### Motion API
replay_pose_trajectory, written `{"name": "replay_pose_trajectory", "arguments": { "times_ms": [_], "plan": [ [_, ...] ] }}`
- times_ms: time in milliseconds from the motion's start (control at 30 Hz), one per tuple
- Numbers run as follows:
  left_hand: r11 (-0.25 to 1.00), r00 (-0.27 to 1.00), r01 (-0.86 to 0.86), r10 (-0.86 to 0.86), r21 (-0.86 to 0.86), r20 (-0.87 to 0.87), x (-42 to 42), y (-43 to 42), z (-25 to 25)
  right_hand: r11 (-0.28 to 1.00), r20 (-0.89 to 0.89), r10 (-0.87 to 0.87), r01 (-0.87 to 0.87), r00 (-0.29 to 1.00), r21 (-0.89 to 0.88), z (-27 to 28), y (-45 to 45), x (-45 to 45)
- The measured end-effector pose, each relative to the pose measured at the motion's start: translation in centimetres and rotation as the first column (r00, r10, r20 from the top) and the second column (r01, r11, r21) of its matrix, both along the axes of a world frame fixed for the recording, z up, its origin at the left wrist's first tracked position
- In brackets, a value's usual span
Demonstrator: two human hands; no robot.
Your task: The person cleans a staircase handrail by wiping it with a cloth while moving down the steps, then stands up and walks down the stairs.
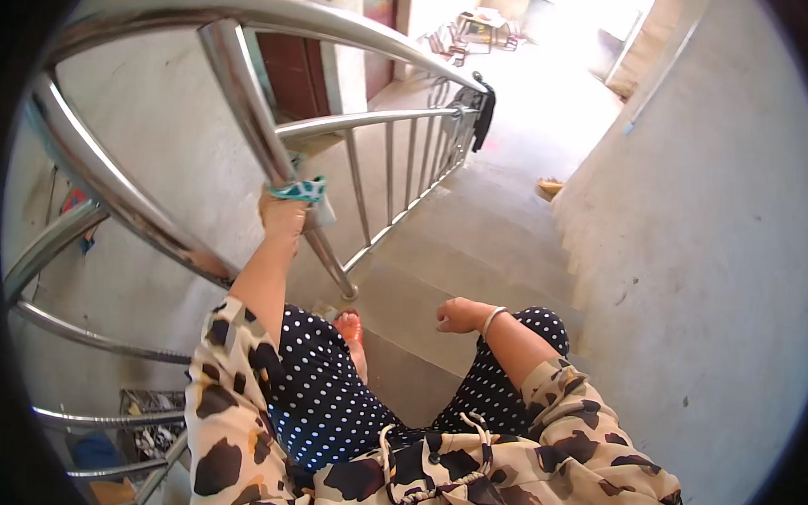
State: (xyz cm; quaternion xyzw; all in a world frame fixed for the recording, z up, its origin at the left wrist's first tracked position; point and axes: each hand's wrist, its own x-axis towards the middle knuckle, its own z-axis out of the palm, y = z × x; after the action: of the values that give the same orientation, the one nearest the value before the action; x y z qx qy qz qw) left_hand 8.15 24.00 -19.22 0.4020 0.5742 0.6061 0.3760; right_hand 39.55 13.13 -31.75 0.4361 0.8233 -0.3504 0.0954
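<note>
A teal patterned cloth (pixel 301 190) is pressed against a shiny metal post (pixel 249 113) of the stair railing. My left hand (pixel 283 217) is closed round the post with the cloth in its grip. Above my right knee, my right hand (pixel 460 315) hangs with its fingers curled in; whether anything is inside them is hidden. A pale bracelet (pixel 493 320) circles my right wrist. My legs are bent, in dark polka-dot trousers (pixel 328 383), and one foot (pixel 351 331) shows near the base of the post.
Concrete steps (pixel 475 255) lead down ahead between the railing and a pale wall (pixel 708 219). Dark cloth (pixel 484 113) hangs at the lower railing end. Small chairs and a table (pixel 483 22) stand at the bottom. A rack (pixel 153 422) shows through the bars at lower left.
</note>
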Motion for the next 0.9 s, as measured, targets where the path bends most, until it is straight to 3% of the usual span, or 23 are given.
{"name": "replay_pose_trajectory", "arguments": {
  "times_ms": [67,100,167,300,367,400,500,567,600,667,767,833,900],
  "plan": [
    [0.982,0.968,0.052,-0.094,-0.179,-0.232,-0.1,-1.5,0.7,0.999,0.057,0.037,-0.035,0.998,-0.029,-0.8,0.0,0.2],
    [0.982,0.968,0.022,-0.068,-0.186,-0.243,-0.8,-1.7,-0.5,0.997,0.045,0.066,-0.065,0.997,-0.035,-0.8,-0.1,0.1],
    [0.923,0.880,0.123,-0.272,-0.365,-0.390,-0.9,-1.3,-2.5,1.000,0.093,0.017,-0.015,0.996,-0.024,-0.3,-0.3,0.6],
    [0.920,0.886,0.098,-0.254,-0.379,-0.387,-0.8,-2.3,0.8,0.998,0.087,0.004,0.001,0.996,-0.057,1.0,-0.4,-1.0],
    [0.992,0.984,0.041,-0.061,-0.116,-0.167,-0.6,-1.7,2.7,0.998,0.094,0.025,-0.020,0.995,-0.054,0.9,-0.4,-0.8],
    [0.998,0.989,-0.013,0.022,0.056,-0.146,0.2,-1.8,4.6,0.998,0.104,0.046,-0.041,0.994,-0.053,0.9,-0.3,-0.7],
    [0.877,0.962,-0.097,0.204,0.470,-0.182,1.6,-2.4,12.0,0.998,0.043,0.020,-0.017,0.999,-0.054,0.7,-0.7,-0.6],
    [0.782,0.981,-0.068,0.165,0.619,-0.100,2.1,-1.7,15.6,0.998,0.042,0.009,-0.006,0.999,-0.061,0.8,-0.6,-1.1],
    [0.785,0.982,-0.068,0.163,0.616,-0.099,2.3,-0.9,15.9,0.998,0.040,-0.001,0.004,0.999,-0.064,0.8,-0.4,-1.2],
    [0.663,0.933,-0.190,0.352,0.724,-0.077,2.4,0.3,15.9,0.998,0.032,0.008,-0.007,0.999,-0.055,0.6,-0.1,-1.1],
    [0.733,0.884,-0.292,0.451,0.614,-0.118,2.9,-0.5,12.1,0.998,0.019,0.003,-0.002,1.000,-0.057,1.0,0.0,-0.7],
    [0.694,0.918,-0.177,0.373,0.698,-0.138,1.6,0.9,5.3,0.997,0.015,-0.013,0.014,1.000,-0.071,1.5,0.0,-0.4],
    [0.795,0.989,-0.147,0.128,0.589,0.074,2.2,1.3,2.7,0.999,0.051,0.008,-0.005,0.999,-0.051,1.9,0.8,-0.3]
  ]
}}
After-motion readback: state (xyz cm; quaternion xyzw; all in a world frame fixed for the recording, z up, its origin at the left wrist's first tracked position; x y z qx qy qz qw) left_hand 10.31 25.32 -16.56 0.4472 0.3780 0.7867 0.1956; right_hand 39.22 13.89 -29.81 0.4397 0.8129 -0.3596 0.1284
